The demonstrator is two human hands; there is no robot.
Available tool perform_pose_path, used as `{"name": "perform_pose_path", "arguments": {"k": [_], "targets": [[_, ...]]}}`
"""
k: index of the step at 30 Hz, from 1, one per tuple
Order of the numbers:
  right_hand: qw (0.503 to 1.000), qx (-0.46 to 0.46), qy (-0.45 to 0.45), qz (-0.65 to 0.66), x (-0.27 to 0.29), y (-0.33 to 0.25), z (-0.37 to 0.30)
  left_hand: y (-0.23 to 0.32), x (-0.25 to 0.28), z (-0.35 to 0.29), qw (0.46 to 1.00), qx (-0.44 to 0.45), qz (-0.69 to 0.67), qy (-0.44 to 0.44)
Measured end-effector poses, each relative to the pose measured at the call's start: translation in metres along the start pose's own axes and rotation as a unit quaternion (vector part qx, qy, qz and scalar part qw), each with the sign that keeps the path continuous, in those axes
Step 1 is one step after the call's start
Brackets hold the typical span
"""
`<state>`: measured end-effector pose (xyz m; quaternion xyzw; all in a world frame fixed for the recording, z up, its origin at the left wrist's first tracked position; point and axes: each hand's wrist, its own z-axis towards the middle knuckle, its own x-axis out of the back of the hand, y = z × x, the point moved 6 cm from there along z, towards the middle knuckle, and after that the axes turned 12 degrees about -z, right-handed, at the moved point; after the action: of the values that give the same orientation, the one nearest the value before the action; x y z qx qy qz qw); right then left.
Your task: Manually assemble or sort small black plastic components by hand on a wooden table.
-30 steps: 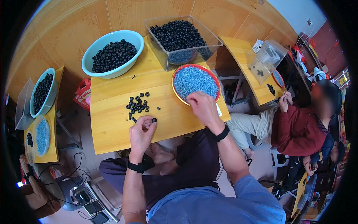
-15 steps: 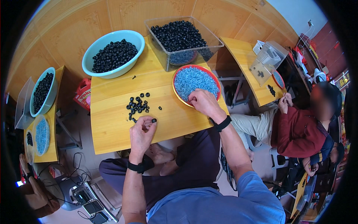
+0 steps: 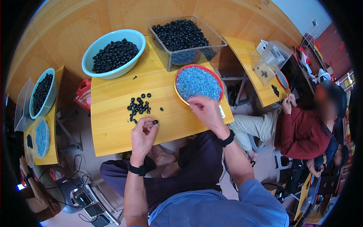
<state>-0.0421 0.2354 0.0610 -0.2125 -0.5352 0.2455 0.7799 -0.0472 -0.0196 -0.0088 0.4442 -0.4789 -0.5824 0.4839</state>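
My left hand (image 3: 143, 131) is closed in a pinch on a small black round knob (image 3: 155, 122) above the table's near edge. Just beyond it lies a loose group of similar black knobs (image 3: 140, 106). My right hand (image 3: 206, 111) is at the near rim of a red bowl with a yellow edge (image 3: 222, 84). Its fingers are drawn together; anything between them is too small to make out. The bowl is heaped with tiny bluish pieces (image 3: 198, 81), which look like screws.
Behind stand a light blue basin (image 3: 89, 70) and a clear plastic box (image 3: 172, 66), both full of black knobs. One dark screw-like piece (image 3: 135, 77) lies on the wooden table (image 3: 113, 132). A person in a dark red top (image 3: 304, 134) sits at another table on the right.
My right hand has drawn back from the heap of bluish pieces to the bowl's near rim, slightly toward me and to the left. My left hand stays nearly still with its knob.
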Motion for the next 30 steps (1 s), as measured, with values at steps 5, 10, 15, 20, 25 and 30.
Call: {"name": "perform_pose_path", "arguments": {"k": [5,10,15,20,25,30], "targets": [[0.995,0.044,-0.065,0.065,-0.055,-0.039,-0.022,-0.001,0.002,0.0,0.998,0.041,-0.051,-0.018],[0.993,0.025,-0.089,0.079,-0.09,-0.059,-0.029,-0.008,0.004,-0.002,0.991,0.079,-0.1,-0.037],[0.995,0.054,-0.056,0.059,-0.099,-0.062,-0.035,-0.008,0.005,-0.002,0.992,0.078,-0.101,-0.016],[0.995,0.09,-0.026,0.044,-0.099,-0.063,-0.038,-0.01,0.007,0.0,0.994,0.078,-0.082,-0.006],[0.993,0.115,-0.005,0.028,-0.096,-0.067,-0.038,-0.014,0.006,0.001,0.993,0.065,-0.092,-0.019],[0.992,0.127,0.015,-0.022,-0.095,-0.067,-0.037,-0.016,0.003,0.001,0.996,0.05,-0.076,-0.016]]}}
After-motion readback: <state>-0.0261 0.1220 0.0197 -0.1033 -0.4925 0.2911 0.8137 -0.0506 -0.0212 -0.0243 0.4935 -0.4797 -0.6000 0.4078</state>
